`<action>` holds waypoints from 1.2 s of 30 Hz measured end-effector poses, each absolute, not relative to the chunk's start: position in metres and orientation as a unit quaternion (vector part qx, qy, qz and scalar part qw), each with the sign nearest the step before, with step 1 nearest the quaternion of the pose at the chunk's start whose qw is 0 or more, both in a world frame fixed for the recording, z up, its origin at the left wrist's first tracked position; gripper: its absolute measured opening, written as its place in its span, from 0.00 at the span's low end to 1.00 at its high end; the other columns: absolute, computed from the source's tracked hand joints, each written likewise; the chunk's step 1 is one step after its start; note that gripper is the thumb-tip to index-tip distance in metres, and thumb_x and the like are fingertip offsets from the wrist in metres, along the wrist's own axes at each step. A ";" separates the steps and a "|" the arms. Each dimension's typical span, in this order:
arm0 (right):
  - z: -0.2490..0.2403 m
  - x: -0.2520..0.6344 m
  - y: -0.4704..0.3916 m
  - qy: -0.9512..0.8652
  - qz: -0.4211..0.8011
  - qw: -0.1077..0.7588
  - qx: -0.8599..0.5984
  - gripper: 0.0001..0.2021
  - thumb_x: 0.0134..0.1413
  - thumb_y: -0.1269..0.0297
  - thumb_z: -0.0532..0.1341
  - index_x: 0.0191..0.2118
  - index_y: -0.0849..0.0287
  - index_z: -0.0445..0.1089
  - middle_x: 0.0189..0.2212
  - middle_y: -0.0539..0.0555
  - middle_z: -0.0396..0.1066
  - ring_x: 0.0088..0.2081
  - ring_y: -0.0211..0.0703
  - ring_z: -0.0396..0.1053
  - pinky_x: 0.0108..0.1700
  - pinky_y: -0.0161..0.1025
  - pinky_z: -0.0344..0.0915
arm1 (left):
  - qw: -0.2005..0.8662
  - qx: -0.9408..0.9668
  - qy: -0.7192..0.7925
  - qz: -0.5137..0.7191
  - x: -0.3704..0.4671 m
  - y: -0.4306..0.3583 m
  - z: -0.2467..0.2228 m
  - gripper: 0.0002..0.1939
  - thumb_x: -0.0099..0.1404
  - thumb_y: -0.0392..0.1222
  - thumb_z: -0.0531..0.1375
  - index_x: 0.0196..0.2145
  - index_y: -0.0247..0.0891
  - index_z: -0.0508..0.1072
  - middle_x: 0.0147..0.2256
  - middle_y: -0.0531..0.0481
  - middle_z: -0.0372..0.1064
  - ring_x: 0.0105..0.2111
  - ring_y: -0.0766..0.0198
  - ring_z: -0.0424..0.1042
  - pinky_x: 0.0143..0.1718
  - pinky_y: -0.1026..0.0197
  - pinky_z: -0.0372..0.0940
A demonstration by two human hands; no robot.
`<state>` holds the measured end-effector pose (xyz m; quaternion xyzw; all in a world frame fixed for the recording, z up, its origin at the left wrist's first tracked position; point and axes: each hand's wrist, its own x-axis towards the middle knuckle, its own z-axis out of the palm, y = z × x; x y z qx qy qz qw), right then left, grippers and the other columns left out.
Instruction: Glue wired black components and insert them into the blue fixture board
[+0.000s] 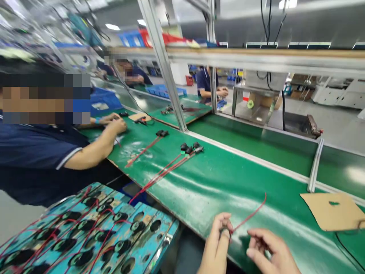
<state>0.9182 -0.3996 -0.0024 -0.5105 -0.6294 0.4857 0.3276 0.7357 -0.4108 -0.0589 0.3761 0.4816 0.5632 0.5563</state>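
Note:
My left hand is closed around a small dark part, mostly hidden by the fingers, near the front edge of the green tabletop. From that part a thin red wire sticks out to the upper right above the green surface. My right hand is just right of it, fingers curled but apart, with nothing visible held. Farther up the table lie several black connectors with red wires running toward the front edge, and another black connector with its red wire.
A blue tray with round holes, black parts and red wires stands at lower left. A person works at left. Cardboard lies at right. A metal post rises from the table's back edge.

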 end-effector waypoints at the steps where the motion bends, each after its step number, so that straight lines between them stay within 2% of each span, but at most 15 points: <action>1: 0.005 0.916 -0.402 -0.650 0.476 0.327 -0.495 0.18 0.58 0.51 0.66 0.46 0.59 0.77 0.32 0.56 0.76 0.32 0.43 0.73 0.36 0.37 0.72 | 0.555 0.377 0.497 0.551 0.734 -0.412 -0.049 0.15 0.72 0.50 0.55 0.52 0.44 0.69 0.39 0.49 0.69 0.34 0.60 0.67 0.36 0.60 0.62; 4: 0.024 0.912 -0.404 -0.691 0.439 0.328 -0.472 0.12 0.64 0.59 0.62 0.49 0.58 0.75 0.33 0.55 0.75 0.32 0.41 0.72 0.36 0.37 0.72 | 0.579 0.371 0.530 0.496 0.728 -0.411 -0.028 0.14 0.73 0.51 0.54 0.50 0.43 0.69 0.40 0.48 0.69 0.36 0.59 0.67 0.39 0.58 0.62; 9: 0.043 0.915 -0.399 -0.727 0.369 0.326 -0.479 0.09 0.67 0.65 0.59 0.47 0.58 0.74 0.31 0.53 0.73 0.30 0.40 0.69 0.32 0.36 0.69 | 0.658 0.369 0.490 0.437 0.724 -0.408 -0.017 0.16 0.73 0.50 0.49 0.47 0.41 0.72 0.38 0.48 0.68 0.37 0.57 0.65 0.40 0.57 0.61; 14: 0.058 0.915 -0.384 -0.789 0.314 0.319 -0.422 0.10 0.68 0.70 0.57 0.49 0.56 0.73 0.37 0.55 0.74 0.37 0.41 0.71 0.39 0.39 0.70 | 0.663 0.395 0.493 0.400 0.727 -0.409 -0.011 0.16 0.72 0.47 0.50 0.48 0.40 0.72 0.36 0.49 0.69 0.36 0.57 0.65 0.38 0.56 0.62; 16: 0.060 0.913 -0.376 -0.808 0.314 0.288 -0.408 0.11 0.68 0.70 0.56 0.48 0.56 0.74 0.39 0.56 0.72 0.39 0.42 0.71 0.40 0.39 0.70 | 0.645 0.425 0.502 0.389 0.729 -0.410 -0.008 0.14 0.70 0.45 0.52 0.50 0.41 0.72 0.40 0.47 0.70 0.40 0.55 0.67 0.43 0.55 0.62; 19: 0.060 0.909 -0.367 -0.832 0.309 0.207 -0.411 0.11 0.69 0.70 0.54 0.43 0.59 0.75 0.36 0.55 0.70 0.36 0.41 0.70 0.38 0.38 0.69 | 0.626 0.471 0.496 0.376 0.731 -0.413 -0.003 0.15 0.68 0.41 0.56 0.52 0.42 0.69 0.50 0.44 0.70 0.49 0.51 0.67 0.51 0.52 0.60; 22: 0.060 0.907 -0.363 -0.848 0.285 0.153 -0.420 0.11 0.68 0.70 0.54 0.39 0.60 0.75 0.33 0.55 0.69 0.35 0.41 0.69 0.37 0.37 0.68 | 0.628 0.497 0.473 0.368 0.733 -0.416 0.000 0.16 0.69 0.41 0.56 0.54 0.43 0.68 0.53 0.43 0.69 0.51 0.50 0.67 0.54 0.51 0.60; 25: 0.064 0.909 -0.366 -0.848 0.270 0.166 -0.426 0.10 0.68 0.69 0.54 0.40 0.59 0.74 0.33 0.54 0.69 0.34 0.42 0.68 0.36 0.38 0.67 | 0.628 0.494 0.473 0.371 0.732 -0.417 -0.002 0.13 0.72 0.45 0.55 0.52 0.44 0.69 0.50 0.44 0.70 0.50 0.51 0.67 0.52 0.53 0.60; 27: 0.064 0.913 -0.372 -0.839 0.278 0.205 -0.421 0.09 0.68 0.69 0.55 0.41 0.58 0.72 0.33 0.54 0.69 0.34 0.42 0.68 0.36 0.37 0.66 | 0.621 0.479 0.490 0.380 0.731 -0.416 -0.007 0.11 0.73 0.47 0.54 0.47 0.43 0.71 0.42 0.47 0.71 0.43 0.54 0.68 0.47 0.55 0.61; 30: 0.056 0.927 -0.383 -0.818 0.304 0.237 -0.426 0.08 0.68 0.68 0.55 0.41 0.56 0.71 0.32 0.53 0.70 0.33 0.42 0.69 0.35 0.37 0.66 | 0.616 0.446 0.505 0.409 0.731 -0.417 -0.015 0.11 0.73 0.47 0.53 0.38 0.41 0.72 0.31 0.51 0.66 0.32 0.59 0.63 0.36 0.58 0.59; 32: 0.045 0.938 -0.386 -0.805 0.319 0.228 -0.444 0.08 0.69 0.66 0.55 0.40 0.55 0.72 0.31 0.53 0.70 0.31 0.42 0.69 0.34 0.38 0.66 | 0.616 0.435 0.501 0.424 0.731 -0.418 -0.020 0.12 0.73 0.46 0.52 0.37 0.40 0.72 0.30 0.52 0.64 0.31 0.61 0.62 0.34 0.59 0.58; 36: 0.018 0.952 -0.380 -0.796 0.336 0.206 -0.458 0.11 0.69 0.60 0.55 0.38 0.54 0.73 0.32 0.54 0.73 0.31 0.44 0.71 0.34 0.40 0.68 | 0.605 0.440 0.504 0.432 0.728 -0.422 -0.022 0.11 0.73 0.42 0.50 0.41 0.40 0.72 0.34 0.50 0.67 0.34 0.60 0.64 0.38 0.58 0.59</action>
